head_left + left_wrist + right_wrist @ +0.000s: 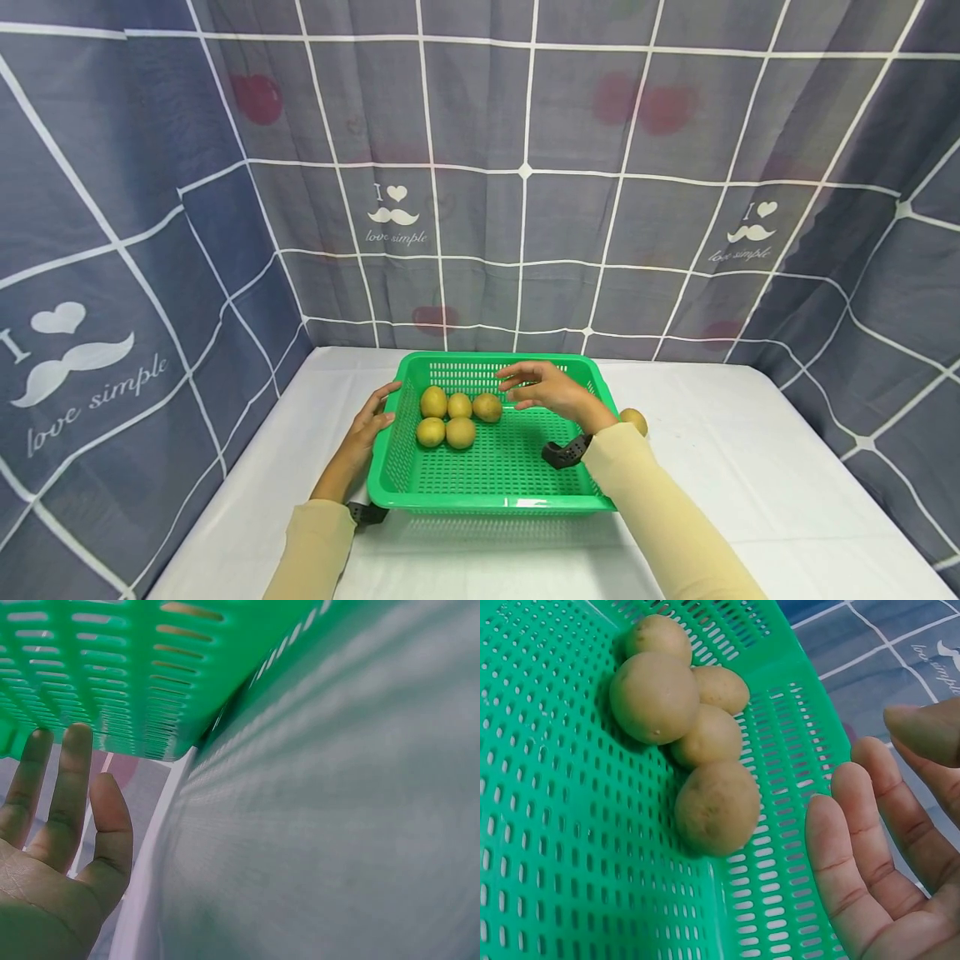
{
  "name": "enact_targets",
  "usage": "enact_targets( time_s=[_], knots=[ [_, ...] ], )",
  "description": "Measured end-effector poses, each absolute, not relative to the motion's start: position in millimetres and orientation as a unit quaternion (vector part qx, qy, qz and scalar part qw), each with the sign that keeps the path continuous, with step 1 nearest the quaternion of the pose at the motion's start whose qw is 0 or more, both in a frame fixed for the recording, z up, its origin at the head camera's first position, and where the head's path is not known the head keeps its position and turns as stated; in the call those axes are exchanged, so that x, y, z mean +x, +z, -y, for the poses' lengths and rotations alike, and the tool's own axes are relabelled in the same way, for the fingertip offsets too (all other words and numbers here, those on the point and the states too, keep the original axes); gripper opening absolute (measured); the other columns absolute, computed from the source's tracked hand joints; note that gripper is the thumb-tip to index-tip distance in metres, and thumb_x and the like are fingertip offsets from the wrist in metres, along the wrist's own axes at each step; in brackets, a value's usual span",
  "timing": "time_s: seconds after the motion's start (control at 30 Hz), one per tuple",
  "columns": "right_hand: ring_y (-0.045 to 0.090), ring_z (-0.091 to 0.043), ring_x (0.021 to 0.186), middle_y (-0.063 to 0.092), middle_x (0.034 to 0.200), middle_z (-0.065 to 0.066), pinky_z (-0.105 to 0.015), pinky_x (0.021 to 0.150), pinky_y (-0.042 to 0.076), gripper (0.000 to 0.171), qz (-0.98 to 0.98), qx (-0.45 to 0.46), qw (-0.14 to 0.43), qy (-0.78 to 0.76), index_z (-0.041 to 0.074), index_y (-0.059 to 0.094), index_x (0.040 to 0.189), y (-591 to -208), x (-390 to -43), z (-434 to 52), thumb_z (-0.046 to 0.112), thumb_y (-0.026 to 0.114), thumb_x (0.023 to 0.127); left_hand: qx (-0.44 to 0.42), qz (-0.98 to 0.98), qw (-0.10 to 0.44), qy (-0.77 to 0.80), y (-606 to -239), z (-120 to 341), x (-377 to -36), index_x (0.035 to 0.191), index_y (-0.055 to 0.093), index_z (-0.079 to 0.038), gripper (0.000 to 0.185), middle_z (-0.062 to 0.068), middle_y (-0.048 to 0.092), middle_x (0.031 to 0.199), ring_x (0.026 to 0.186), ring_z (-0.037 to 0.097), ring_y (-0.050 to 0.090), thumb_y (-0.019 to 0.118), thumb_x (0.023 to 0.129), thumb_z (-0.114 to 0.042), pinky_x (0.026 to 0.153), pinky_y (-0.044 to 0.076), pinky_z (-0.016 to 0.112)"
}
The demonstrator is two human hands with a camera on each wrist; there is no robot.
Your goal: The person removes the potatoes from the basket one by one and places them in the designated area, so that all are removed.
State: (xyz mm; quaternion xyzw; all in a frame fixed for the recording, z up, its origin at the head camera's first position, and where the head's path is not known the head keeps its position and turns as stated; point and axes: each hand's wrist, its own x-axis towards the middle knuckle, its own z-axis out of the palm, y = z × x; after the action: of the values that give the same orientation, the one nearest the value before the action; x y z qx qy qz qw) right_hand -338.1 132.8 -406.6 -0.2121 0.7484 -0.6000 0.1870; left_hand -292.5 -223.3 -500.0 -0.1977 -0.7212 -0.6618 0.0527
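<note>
Right hand (543, 390) is hovering inside the green basket (491, 479), over its far right part, fingers spread and relaxed, gripping nothing. Right wrist view is showing the same: palm open, fingers (851, 870) straight, just beside the potato pile (686, 720) but not touching it.

Left hand (369, 425) is lying along the basket's left outer wall, fingers straight and loosely extended, holding nothing. Left wrist view is showing the fingertips (75, 750) right at the slotted wall (112, 667); whether they are actually touching it is not clear from these frames.

Five potatoes (457, 417) are sitting in the basket's far left part: three in a back row, two in front, bunched and touching each other. A sixth potato (634, 419) is lying on the bench (787, 492) just outside the basket's right wall, partly hidden behind the right forearm.

Basket is sitting flat on the white-covered bench, roughly centred, near the back edge. Both forearms are wearing beige sleeves (660, 508) with a black wrist device (564, 452) on each. A grey-blue checked cloth (525, 167), printed with moustaches and "love simple", is hanging behind and along both sides of the bench.
</note>
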Motion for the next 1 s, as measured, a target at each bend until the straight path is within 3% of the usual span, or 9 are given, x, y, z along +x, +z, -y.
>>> enact_targets(
  time_s=[0.17,0.2,0.27,0.37,0.43,0.63,0.8,0.9,1.0],
  knots=[
    [0.053,-0.055,0.137,0.061,0.142,-0.031,-0.061,0.108,0.052,0.05,-0.75,-0.207,0.189,-0.599,-0.013,0.054,0.149,-407,-337,-125,-0.006,0.064,0.101,-0.199,0.72,0.047,-0.664,-499,222,-293,0.161,0.035,0.004,0.058,0.035,0.025,0.17,0.154,0.056,0.026,0.042,0.105,-0.011,0.121,0.028,0.066],
    [0.054,-0.054,0.136,0.062,0.142,-0.031,-0.06,0.107,0.052,0.05,-0.751,-0.205,0.19,-0.598,-0.013,0.054,0.149,-407,-337,-123,-0.006,0.064,0.101,-0.2,0.718,0.047,-0.665,-499,222,-293,0.161,0.034,0.005,0.058,0.035,0.021,0.171,0.157,0.057,0.018,0.042,0.105,-0.011,0.122,0.022,0.069],
    [0.056,-0.052,0.135,0.061,0.143,-0.031,-0.058,0.106,0.054,0.051,-0.752,-0.204,0.192,-0.596,-0.012,0.054,0.15,-407,-337,-121,-0.005,0.064,0.101,-0.199,0.719,0.047,-0.665,-498,222,-292,0.161,0.034,0.006,0.058,0.035,0.021,0.172,0.158,0.056,0.017,0.042,0.105,-0.011,0.123,0.022,0.068],
    [0.061,-0.048,0.131,0.062,0.142,-0.031,-0.052,0.103,0.056,0.051,-0.754,-0.208,0.192,-0.592,-0.012,0.054,0.15,-408,-337,-116,-0.005,0.063,0.1,-0.195,0.721,0.047,-0.663,-497,222,-291,0.161,0.035,0.005,0.058,0.035,0.027,0.169,0.153,0.05,0.03,0.043,0.105,-0.011,0.12,0.034,0.056],
    [0.063,-0.045,0.128,0.063,0.14,-0.031,-0.049,0.102,0.058,0.051,-0.755,-0.213,0.191,-0.591,-0.012,0.054,0.149,-408,-337,-113,-0.005,0.062,0.1,-0.196,0.721,0.046,-0.663,-496,222,-291,0.161,0.034,0.005,0.058,0.035,0.028,0.169,0.153,0.049,0.031,0.043,0.106,-0.011,0.118,0.036,0.054],
    [0.069,-0.035,0.117,0.063,0.138,-0.033,-0.046,0.098,0.058,0.051,-0.756,-0.22,0.193,-0.586,-0.012,0.055,0.149,-412,-338,-104,-0.003,0.063,0.1,-0.21,0.707,0.049,-0.674,-498,222,-292,0.159,0.034,0.008,0.058,0.037,0.014,0.173,0.16,0.059,0.002,0.043,0.105,-0.011,0.121,0.009,0.079],
    [0.069,-0.023,0.104,0.063,0.137,-0.033,-0.043,0.093,0.059,0.052,-0.75,-0.222,0.204,-0.589,-0.012,0.056,0.148,-416,-338,-96,-0.002,0.066,0.098,-0.204,0.709,0.045,-0.674,-497,222,-292,0.159,0.032,0.009,0.059,0.036,0.016,0.172,0.16,0.059,0.005,0.042,0.105,-0.011,0.122,0.011,0.077],
    [0.068,-0.018,0.1,0.063,0.138,-0.033,-0.041,0.092,0.058,0.052,-0.746,-0.221,0.21,-0.592,-0.012,0.056,0.147,-419,-340,-91,-0.003,0.066,0.097,-0.198,0.715,0.044,-0.669,-496,222,-291,0.161,0.033,0.007,0.058,0.036,0.022,0.171,0.157,0.055,0.021,0.042,0.106,-0.011,0.121,0.024,0.07],
    [0.068,-0.019,0.102,0.063,0.137,-0.031,-0.041,0.094,0.058,0.05,-0.749,-0.214,0.213,-0.59,-0.011,0.058,0.146,-422,-340,-87,-0.003,0.066,0.097,-0.194,0.72,0.045,-0.665,-496,222,-290,0.161,0.035,0.005,0.058,0.034,0.029,0.168,0.149,0.037,0.041,0.043,0.107,-0.012,0.117,0.038,0.049]
  ],
)
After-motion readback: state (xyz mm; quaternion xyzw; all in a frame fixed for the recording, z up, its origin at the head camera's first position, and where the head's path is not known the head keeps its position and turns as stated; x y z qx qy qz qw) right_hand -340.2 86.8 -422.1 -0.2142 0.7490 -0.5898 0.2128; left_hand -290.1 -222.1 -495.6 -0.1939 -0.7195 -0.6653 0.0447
